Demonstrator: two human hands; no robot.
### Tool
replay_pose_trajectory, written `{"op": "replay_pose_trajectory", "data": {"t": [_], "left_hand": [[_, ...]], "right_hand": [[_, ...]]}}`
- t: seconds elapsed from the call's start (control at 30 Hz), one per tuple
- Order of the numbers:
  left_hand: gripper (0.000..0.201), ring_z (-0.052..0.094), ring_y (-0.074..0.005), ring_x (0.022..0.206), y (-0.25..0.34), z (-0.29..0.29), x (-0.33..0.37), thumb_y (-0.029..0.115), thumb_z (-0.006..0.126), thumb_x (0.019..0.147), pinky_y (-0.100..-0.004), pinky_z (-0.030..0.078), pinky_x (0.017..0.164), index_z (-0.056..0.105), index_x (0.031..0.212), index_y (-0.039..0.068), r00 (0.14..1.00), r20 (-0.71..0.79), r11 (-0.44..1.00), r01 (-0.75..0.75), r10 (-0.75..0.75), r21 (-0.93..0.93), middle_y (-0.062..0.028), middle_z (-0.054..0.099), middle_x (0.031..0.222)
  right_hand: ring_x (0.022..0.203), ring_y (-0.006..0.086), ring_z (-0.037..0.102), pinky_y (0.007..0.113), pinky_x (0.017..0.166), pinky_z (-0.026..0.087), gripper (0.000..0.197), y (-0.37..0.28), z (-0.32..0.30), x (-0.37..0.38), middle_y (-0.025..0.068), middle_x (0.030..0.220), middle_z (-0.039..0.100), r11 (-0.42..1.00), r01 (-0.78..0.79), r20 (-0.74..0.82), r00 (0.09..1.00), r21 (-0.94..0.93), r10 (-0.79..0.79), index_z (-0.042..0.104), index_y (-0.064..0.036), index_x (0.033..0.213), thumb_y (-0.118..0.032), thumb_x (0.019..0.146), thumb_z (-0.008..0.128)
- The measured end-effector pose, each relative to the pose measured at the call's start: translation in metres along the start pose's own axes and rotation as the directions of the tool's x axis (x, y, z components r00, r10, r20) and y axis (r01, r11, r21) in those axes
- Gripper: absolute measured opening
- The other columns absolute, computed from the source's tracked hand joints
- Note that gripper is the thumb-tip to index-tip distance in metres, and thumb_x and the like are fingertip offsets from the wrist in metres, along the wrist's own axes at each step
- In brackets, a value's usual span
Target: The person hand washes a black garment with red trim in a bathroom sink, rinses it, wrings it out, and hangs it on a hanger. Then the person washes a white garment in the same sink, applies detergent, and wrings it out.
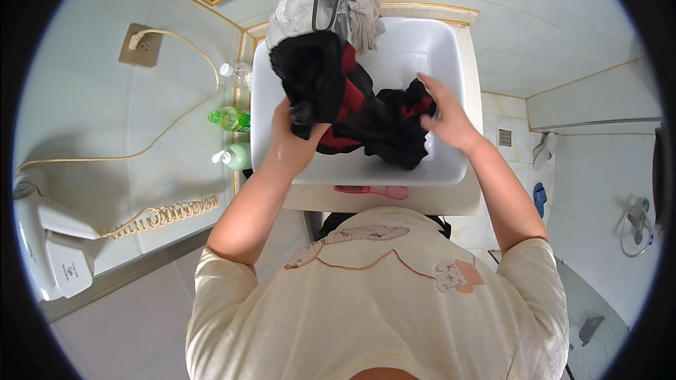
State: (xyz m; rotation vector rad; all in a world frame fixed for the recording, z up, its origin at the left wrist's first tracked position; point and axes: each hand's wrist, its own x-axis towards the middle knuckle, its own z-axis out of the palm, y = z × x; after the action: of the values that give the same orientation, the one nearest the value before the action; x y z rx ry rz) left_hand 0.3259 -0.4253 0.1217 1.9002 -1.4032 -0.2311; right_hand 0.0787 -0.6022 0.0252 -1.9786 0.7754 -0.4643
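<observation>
Cream shirt (373,295) sits behind my left hand (294,144), which grips the black-and-red garment (359,109) reaching rightward beside my spread right hand (451,121).

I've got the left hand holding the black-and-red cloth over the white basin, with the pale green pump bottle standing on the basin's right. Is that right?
Not quite: the head view shows the pale green pump bottle on the left of the white basin. The left hand does hold the black-and-red cloth over it.

Cream T-shirt (394,317), 2 short sleeves (222,292), brown scalloped line (352,268), animal print (448,278) (orange patch (470,274) beside).
</observation>
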Motion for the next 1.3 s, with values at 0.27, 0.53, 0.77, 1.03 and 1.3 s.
{"op": "replay_pose_trajectory", "data": {"t": [0.27, 0.53, 0.77, 1.03, 1.3], "left_hand": [[0.040, 0.060, -0.0253, 0.106, 0.107, -0.050, 0.038, -0.008, 0.066, 0.078, -0.0319, 0.046, 0.093, 0.063, 0.116, 0.002, 0.963, -0.165, 0.923, -0.255, 0.214, -0.289, -0.0128, 0.062, 0.114], [0.039, 0.057, -0.0205, 0.111, 0.055, -0.069, 0.014, 0.000, 0.064, 0.086, -0.0328, 0.044, 0.097, 0.053, 0.123, 0.000, 0.930, -0.094, 0.382, 0.053, -0.355, -0.923, -0.0086, 0.059, 0.120], [0.063, 0.054, -0.0186, 0.112, -0.086, 0.017, -0.048, 0.032, 0.073, 0.084, -0.0329, 0.044, 0.096, 0.046, 0.134, 0.004, 0.627, 0.365, 0.131, 0.602, -0.688, -0.788, -0.0073, 0.056, 0.124], [0.122, 0.034, -0.0307, 0.133, -0.087, 0.046, -0.067, 0.048, 0.080, 0.070, -0.0439, 0.032, 0.109, 0.001, 0.151, 0.003, 0.899, 0.260, 0.793, 0.434, -0.352, -0.428, -0.0174, 0.024, 0.151], [0.073, 0.031, -0.0322, 0.134, -0.050, 0.132, -0.013, 0.038, 0.064, 0.084, -0.0437, 0.029, 0.110, 0.033, 0.140, 0.002, 0.998, -0.052, 0.973, 0.016, -0.028, -0.230, -0.0185, 0.037, 0.142]], "right_hand": [[0.127, 0.0325, 0.044, 0.042, 0.104, 0.035, 0.095, -0.035, 0.086, 0.009, 0.0203, 0.143, 0.039, 0.983, 0.182, 0.001, 0.983, -0.037, -0.182, 0.039, -0.0036, 0.139, -0.030, 0.060, 0.086], [0.094, 0.0201, 0.061, 0.032, 0.085, 0.047, 0.032, -0.045, 0.058, 0.023, 0.0142, 0.101, 0.066, 0.818, -0.154, -0.221, 0.920, 0.554, 0.323, 0.057, 0.0022, 0.112, -0.008, 0.083, 0.066], [0.092, 0.0125, 0.057, 0.026, 0.084, 0.046, 0.031, -0.116, 0.020, 0.020, 0.0050, 0.101, 0.062, 0.692, 0.085, -0.309, 0.928, 0.717, 0.206, 0.054, -0.0008, 0.113, -0.004, 0.085, 0.066], [0.094, 0.0136, 0.060, 0.028, 0.085, 0.048, 0.034, -0.188, 0.024, 0.019, 0.0062, 0.105, 0.062, 0.666, 0.240, -0.384, 0.920, 0.707, 0.077, 0.054, -0.0009, 0.115, -0.011, 0.086, 0.069], [0.103, 0.0186, 0.060, 0.035, 0.092, 0.049, 0.030, -0.242, 0.060, -0.010, 0.0075, 0.113, 0.061, 0.174, 0.326, -0.347, 0.931, 0.929, 0.112, 0.053, -0.0025, 0.121, -0.016, 0.094, 0.056]]}}
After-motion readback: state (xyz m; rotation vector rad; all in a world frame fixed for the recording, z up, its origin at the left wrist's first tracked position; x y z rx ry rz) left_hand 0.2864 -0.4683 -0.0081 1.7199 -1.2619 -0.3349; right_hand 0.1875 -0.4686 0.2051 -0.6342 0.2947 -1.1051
